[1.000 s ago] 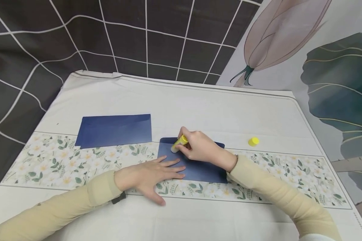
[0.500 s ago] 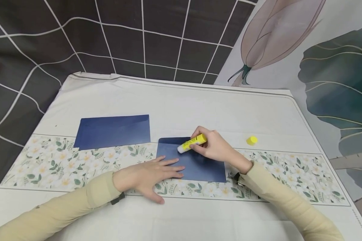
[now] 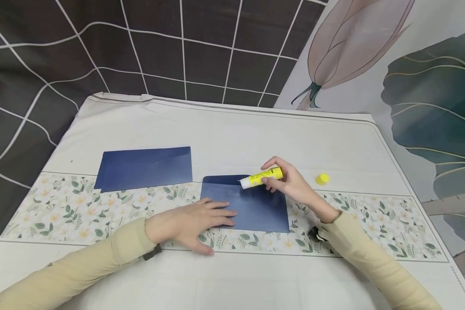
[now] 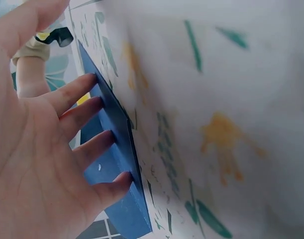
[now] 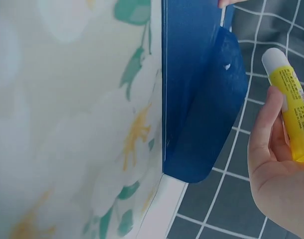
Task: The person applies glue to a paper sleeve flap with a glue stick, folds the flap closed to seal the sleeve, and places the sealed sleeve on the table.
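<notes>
A dark blue envelope (image 3: 259, 215) lies on the table with its flap (image 5: 211, 109) folded out on the far side. Across the envelope's left part rest the spread, straight fingers of my left hand (image 3: 195, 221); the left wrist view shows the fingertips touching the blue paper (image 4: 119, 149). My right hand (image 3: 292, 183) pinches a yellow glue stick (image 3: 261, 178) between thumb and fingers. Its white end points left, held above the envelope near the flap. A small white speck shows on the flap in the right wrist view.
A yellow cap (image 3: 322, 179) stands on the table to the right of my right hand. More blue envelopes (image 3: 145, 170), overlapping, lie at the left. The white tablecloth (image 3: 236, 133) carries a flower-printed band, and a dark gridded curtain (image 3: 209, 56) hangs behind.
My right hand has moved the glue stick rightward and up, away from the envelope's left side, and tilted it flatter. The left hand stays in nearly the same place.
</notes>
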{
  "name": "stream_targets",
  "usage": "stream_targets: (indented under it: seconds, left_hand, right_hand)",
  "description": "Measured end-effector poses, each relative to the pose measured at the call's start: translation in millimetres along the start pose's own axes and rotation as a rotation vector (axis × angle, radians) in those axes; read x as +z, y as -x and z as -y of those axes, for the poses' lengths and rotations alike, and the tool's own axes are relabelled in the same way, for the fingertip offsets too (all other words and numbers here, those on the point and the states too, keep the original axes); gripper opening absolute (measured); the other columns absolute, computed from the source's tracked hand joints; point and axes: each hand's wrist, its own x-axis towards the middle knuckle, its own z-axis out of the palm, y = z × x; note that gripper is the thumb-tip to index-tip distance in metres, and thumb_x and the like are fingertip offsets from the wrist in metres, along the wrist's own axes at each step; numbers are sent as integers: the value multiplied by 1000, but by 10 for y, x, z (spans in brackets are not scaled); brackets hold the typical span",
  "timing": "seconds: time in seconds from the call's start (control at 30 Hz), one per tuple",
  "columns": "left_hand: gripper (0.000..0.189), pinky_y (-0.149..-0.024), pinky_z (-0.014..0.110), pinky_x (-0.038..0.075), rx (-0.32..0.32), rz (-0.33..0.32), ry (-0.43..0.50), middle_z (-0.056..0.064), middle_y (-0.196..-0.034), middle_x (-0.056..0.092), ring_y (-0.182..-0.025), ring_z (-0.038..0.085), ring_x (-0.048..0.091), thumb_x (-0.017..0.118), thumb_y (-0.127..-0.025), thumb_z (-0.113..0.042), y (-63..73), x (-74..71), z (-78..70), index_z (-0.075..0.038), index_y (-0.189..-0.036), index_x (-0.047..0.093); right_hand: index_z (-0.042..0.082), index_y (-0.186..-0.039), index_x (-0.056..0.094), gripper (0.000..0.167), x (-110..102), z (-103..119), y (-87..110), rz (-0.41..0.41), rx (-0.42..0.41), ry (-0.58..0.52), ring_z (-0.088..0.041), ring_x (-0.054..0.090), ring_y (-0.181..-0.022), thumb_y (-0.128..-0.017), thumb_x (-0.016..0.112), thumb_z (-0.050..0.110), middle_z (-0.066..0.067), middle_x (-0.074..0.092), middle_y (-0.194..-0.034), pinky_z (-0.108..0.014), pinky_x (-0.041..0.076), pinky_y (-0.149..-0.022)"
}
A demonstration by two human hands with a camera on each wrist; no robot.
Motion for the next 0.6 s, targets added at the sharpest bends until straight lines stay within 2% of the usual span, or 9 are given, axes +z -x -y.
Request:
stream_targets:
  seconds: [0.1,0.27,0.37,0.5,0.6]
  left_hand:
    - [64,-116,53,24,7,-27,-10,-5,-155,35,-147,24,24,64,-86,-47,-17,7,14,-21,-143,46]
    - [44,-112,47,33,37,-95,-14,-6,-147,46,-140,21,35,55,-95,-42,-76,18,52,-22,-134,54]
    - [37,-108,44,38,63,-125,3,-6,-142,51,-134,18,40,54,-97,-38,-111,6,72,-22,-129,58]
    - [34,-106,44,39,90,-134,23,-4,-139,54,-131,18,43,56,-96,-34,-128,-27,81,-20,-127,61]
    - [32,-106,43,41,98,-137,31,-2,-137,56,-129,19,45,57,-96,-32,-137,-49,79,-18,-123,64]
  right_hand:
    - [-9,-115,49,28,-46,-20,21,-32,12,-20,-28,65,-69,-90,58,1,-30,62,-86,-38,58,-62]
    - [-9,-110,49,22,-104,-49,50,-86,35,-92,-17,66,-72,-92,56,1,-10,63,-87,-28,58,-68]
    - [-2,-107,52,15,-134,-64,55,-106,41,-157,-12,66,-73,-92,56,3,-7,65,-85,-25,57,-69]
    - [9,-100,54,7,-173,-92,60,-131,55,-236,-10,65,-72,-94,55,6,-2,70,-84,-22,56,-69]
    - [12,-97,54,6,-186,-110,58,-152,56,-311,-9,65,-73,-96,52,6,3,72,-83,-21,55,-70]
